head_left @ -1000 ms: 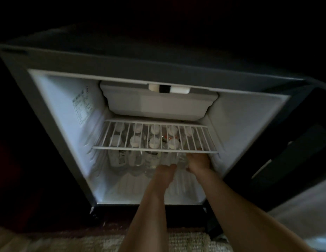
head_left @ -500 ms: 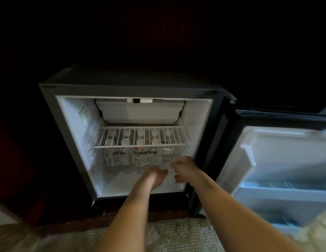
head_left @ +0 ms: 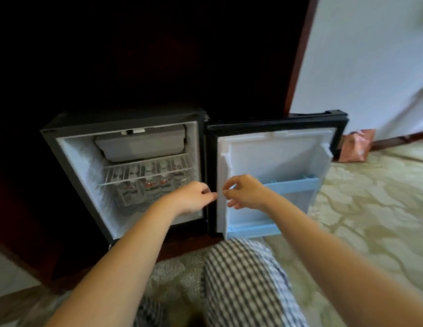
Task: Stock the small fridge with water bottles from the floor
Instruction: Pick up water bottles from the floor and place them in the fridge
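Knee: a leg in checked trousers (head_left: 241,279) fills the bottom centre, kneeling on the patterned carpet (head_left: 361,213).
Left hand: the left hand (head_left: 194,197) is at mid frame, in front of the fridge's hinge side. Its fingers are loosely curled and it holds nothing.
Right hand: the right hand (head_left: 243,192) is just beside the left, almost touching it. Its fingers are bent and it seems empty, though blur hides detail.
Change: a second ago both hands were deep under the wire shelf among the bottles; now they are drawn out to the front and the view has pulled back.
Bottles: the water bottles (head_left: 144,188) stand in a row at the back of the small fridge (head_left: 71,166), left of centre, under the wire shelf (head_left: 144,172).
Door: the open door (head_left: 276,156) at right has bare blue racks.
Meaning: that batch looks placed; likely next is fetching more, but no floor bottles are in view.
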Tool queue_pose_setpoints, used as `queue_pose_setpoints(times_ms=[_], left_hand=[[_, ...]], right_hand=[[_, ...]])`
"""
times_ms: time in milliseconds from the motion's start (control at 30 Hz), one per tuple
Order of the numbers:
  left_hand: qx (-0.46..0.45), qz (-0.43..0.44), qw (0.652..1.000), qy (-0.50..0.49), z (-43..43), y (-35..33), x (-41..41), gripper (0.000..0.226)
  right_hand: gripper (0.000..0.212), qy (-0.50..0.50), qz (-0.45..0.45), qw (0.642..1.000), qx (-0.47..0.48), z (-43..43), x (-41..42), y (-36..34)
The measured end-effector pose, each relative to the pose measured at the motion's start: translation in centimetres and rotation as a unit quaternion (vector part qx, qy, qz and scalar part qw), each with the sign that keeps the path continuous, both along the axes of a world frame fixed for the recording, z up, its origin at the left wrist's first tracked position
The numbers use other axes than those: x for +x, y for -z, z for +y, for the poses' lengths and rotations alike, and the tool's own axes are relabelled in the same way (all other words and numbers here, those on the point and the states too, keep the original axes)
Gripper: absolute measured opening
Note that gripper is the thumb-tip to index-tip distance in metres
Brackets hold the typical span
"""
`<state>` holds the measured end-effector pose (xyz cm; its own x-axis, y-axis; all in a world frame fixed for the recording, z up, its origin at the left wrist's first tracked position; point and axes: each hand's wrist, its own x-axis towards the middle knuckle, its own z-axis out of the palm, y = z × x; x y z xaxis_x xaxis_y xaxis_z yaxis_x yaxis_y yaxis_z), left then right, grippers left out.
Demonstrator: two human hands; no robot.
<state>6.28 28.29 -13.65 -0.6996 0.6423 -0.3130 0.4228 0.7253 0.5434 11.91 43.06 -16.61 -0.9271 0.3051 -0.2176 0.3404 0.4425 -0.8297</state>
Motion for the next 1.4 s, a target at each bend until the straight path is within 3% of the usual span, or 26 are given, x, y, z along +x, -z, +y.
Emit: queue_pose_setpoints(times_ms=[300,433,533,767,833,900,1033,1167,1300,1400], left_hand=[[-0.013,0.057,0.984,0.17,8.8,0.7,13.0,0.033],[-0.031,0.007,0.967,0.252,12.7,5.1,20.9,0.033],[-0.056,-0.056,0.959,0.273,14.9,9.1,26.1,0.036],[-0.098,-0.167,0.932,0.307,17.3,17.7,37.7,0.049],[-0.126,-0.18,0.924,0.313,16.8,19.9,40.1,0.056],[-0.154,-0.15,0.923,0.319,16.1,21.8,41.0,0.06],[-0.238,-0.089,0.909,0.331,15.2,24.5,40.0,0.067],[-0.241,-0.102,0.91,0.323,15.5,25.7,39.0,0.071],[-0.243,-0.12,0.902,0.336,15.5,25.6,39.2,0.073],[-0.232,-0.14,0.899,0.343,15.4,25.2,39.3,0.075]], right_hand=[[0.013,0.113,-0.01,0.993,-0.01,8.2,17.8,2.8],[0.018,0.182,-0.056,0.982,0.01,11.2,27.3,7.6],[0.006,0.225,-0.094,0.97,-0.017,12.1,34.1,11.3],[0.017,0.373,-0.168,0.91,-0.072,10.6,47.0,19.0],[0.024,0.383,-0.224,0.896,-0.013,9.2,50.0,21.4],[0.032,0.38,-0.252,0.888,0.061,7.8,52.0,23.0],[0.048,0.405,-0.306,0.861,0.025,6.6,53.3,25.1],[0.049,0.387,-0.34,0.853,0.085,6.7,52.8,26.7],[0.045,0.318,-0.346,0.871,0.14,8.5,51.9,26.6],[0.036,0.319,-0.297,0.893,0.11,9.0,51.3,25.8]])
